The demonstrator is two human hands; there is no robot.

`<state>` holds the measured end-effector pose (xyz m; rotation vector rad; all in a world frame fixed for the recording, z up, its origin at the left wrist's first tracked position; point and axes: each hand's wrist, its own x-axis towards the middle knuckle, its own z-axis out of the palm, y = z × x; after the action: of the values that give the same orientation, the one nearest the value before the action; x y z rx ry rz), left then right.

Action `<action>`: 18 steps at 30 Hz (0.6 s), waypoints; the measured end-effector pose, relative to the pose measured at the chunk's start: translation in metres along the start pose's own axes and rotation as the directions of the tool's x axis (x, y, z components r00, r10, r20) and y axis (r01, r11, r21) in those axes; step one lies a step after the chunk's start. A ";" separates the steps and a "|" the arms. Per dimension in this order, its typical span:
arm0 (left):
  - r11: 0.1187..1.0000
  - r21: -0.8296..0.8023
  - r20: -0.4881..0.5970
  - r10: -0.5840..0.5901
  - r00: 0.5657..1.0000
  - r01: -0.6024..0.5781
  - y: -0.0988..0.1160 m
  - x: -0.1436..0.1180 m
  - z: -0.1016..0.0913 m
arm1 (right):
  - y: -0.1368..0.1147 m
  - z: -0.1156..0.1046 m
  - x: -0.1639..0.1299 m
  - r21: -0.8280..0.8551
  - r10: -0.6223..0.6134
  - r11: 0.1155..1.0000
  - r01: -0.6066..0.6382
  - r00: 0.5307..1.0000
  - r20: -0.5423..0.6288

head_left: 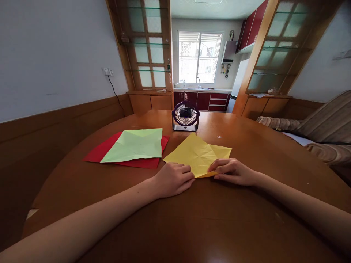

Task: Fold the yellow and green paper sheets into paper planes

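On our brown wooden counter, the creased yellow paper sheet stretches ahead, fingers of our right hand pinching its near edge, those of our left hand curled beside it, grip hidden.

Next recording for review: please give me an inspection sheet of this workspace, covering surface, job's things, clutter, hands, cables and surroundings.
Surface: brown table, glossy, with pale marks.
Job's things: yellow paper, crossed by creases.
Clutter: green paper lying over red paper, on the left; dark fan beyond the yellow paper.
Hands: left hand curled at the yellow paper's near edge; right hand fingering its near right side; grip unclear.
Cables: black cord hanging from the wall socket; none seen at the fan.
Surroundings: window ahead, striped seat at right.
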<state>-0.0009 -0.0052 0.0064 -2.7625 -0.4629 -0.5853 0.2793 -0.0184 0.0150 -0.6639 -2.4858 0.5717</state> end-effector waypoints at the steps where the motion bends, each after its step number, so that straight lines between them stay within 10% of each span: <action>1: 0.999 -0.047 -0.003 -0.012 1.000 0.012 0.000 -0.001 0.000 | 0.001 -0.002 -0.001 0.019 0.020 1.000 -0.020 1.000 0.009; 18: 0.849 -0.507 -0.012 -0.180 0.984 0.149 -0.008 -0.005 0.007 | 0.018 -0.011 0.010 0.266 0.420 0.885 -0.382 0.902 -0.102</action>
<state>-0.0058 0.0029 -0.0001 -3.2054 -0.6132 -0.9486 0.2838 0.0048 0.0180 -1.0921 -2.0926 0.9188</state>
